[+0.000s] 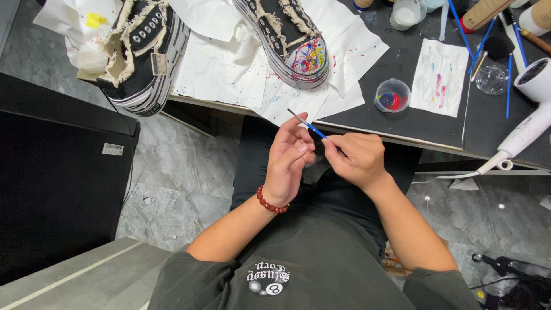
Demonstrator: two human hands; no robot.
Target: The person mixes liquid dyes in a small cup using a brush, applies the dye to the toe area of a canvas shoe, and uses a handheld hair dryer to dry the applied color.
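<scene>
Pinched in my right hand (359,161), the blue brush (307,126) points up-left over my lap, just below the desk (436,123) edge; my left hand (290,163) fingers close on its shaft. I see a paint-splattered shoe (290,40) on paper (224,69), then a paint cup (392,95).

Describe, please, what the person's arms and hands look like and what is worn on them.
Both forearms are bare to the elbow, below short dark grey-green sleeves. The left hand has a bracelet of round dark red beads at the wrist. The right hand wears nothing: no glove, ring or watch shows.
</scene>
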